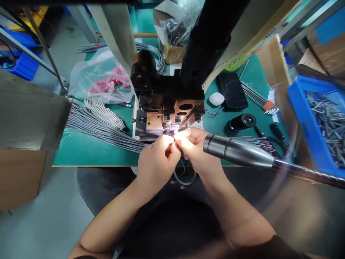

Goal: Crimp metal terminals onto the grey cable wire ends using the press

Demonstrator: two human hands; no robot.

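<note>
My left hand (157, 158) and my right hand (201, 151) meet at the front of a black and copper-coloured press machine (172, 104). Both are closed, thumbs and forefingers pinching the end of a grey cable (185, 180) whose thin wires reach up into the lit gap of the machine. The cable loops down below my hands, and small red connectors (182, 187) hang near my lap. Glare hides the exact wire tips. A metal gooseneck lamp (239, 151) points at the spot from the right, just over my right wrist.
Grey cables (105, 131) lie in a bundle left of the machine, below a clear bag of red connectors (110, 81). To the right are a black phone (232, 90), a white rounded object (216, 99), a black cylinder (242, 122), scissors (279, 138) and a blue bin (309, 122) of metal-grey pieces.
</note>
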